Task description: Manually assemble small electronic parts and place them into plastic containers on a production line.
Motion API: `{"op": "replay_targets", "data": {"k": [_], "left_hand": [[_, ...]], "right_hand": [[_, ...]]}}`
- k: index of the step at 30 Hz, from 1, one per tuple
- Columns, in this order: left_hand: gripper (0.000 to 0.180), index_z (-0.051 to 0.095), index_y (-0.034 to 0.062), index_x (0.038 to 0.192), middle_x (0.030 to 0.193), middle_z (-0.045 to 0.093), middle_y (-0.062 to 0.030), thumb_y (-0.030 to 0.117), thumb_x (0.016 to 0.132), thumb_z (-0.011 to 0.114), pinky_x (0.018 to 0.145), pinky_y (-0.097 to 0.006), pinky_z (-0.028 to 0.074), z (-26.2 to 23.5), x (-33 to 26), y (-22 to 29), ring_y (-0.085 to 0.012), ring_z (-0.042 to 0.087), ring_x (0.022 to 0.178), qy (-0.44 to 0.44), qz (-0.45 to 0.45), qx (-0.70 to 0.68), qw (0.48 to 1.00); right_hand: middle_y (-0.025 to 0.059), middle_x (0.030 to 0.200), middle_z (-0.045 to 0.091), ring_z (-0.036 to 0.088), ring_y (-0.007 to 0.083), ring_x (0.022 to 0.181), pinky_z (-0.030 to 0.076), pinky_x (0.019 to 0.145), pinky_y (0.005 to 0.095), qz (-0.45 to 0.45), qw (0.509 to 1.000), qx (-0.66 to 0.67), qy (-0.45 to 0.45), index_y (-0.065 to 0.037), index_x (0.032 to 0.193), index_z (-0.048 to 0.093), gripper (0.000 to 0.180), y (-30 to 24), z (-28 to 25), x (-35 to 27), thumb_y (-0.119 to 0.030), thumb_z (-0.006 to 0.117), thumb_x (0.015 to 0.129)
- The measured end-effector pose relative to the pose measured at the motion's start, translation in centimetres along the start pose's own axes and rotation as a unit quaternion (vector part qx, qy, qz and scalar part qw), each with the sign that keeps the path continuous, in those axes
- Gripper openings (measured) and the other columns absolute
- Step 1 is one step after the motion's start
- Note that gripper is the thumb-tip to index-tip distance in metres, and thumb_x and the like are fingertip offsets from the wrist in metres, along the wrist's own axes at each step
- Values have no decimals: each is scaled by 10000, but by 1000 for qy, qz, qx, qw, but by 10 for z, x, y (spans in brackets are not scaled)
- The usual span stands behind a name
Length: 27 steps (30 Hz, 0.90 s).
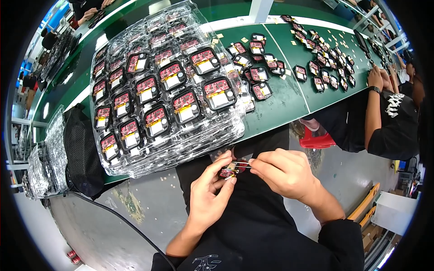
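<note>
At the lower centre of the frame, the left hand [209, 195] is pinched on a small red circuit board [228, 173], while the right hand [285, 174], just beside it, has its fingers closed on a thin metal tool [242, 163] reaching over the board. Stacked clear plastic trays [183, 156] of black-cased boards fill the upper left; more cased boards [260, 73] lie loose on the green bench [285, 103] at the upper right.
</note>
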<state>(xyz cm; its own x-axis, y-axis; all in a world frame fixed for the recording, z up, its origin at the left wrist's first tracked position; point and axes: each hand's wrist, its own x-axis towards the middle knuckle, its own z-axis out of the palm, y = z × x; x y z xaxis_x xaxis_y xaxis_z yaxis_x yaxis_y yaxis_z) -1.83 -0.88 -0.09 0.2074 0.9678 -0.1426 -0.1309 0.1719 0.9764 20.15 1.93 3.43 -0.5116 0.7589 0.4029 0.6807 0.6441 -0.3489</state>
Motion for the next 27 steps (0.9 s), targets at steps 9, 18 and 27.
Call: {"op": "replay_targets", "data": {"k": [9, 18, 27], "left_hand": [[462, 599, -31, 1379, 1485, 578, -199, -141, 933, 647, 1031, -348, 583, -1, 1, 0, -243, 616, 1306, -18, -4, 39, 999], [492, 544, -68, 1408, 1507, 533, -205, -175, 935, 627, 1056, -328, 543, -6, -1, 0, -228, 585, 1317, -26, -20, 2, 999], [509, 538, -67, 1417, 1517, 523, -218, -181, 930, 629, 1043, -325, 556, -5, 1, 3, -244, 567, 1344, -19, -12, 13, 1000]], "right_hand": [[8, 888, 672, 656, 147, 719, 531, 580, 292, -5, 999, -20, -48, -63, 976, 734, 188, -3, -5, 3, -142, 760, 807], [-2, 891, 665, 656, 144, 749, 536, 588, 285, -6, 999, -2, -45, -71, 985, 731, 189, 2, -9, 5, -142, 755, 812], [11, 892, 656, 639, 133, 725, 516, 558, 263, 8, 998, -58, -14, -32, 1018, 735, 252, -15, 2, 0, -124, 750, 784]]}}
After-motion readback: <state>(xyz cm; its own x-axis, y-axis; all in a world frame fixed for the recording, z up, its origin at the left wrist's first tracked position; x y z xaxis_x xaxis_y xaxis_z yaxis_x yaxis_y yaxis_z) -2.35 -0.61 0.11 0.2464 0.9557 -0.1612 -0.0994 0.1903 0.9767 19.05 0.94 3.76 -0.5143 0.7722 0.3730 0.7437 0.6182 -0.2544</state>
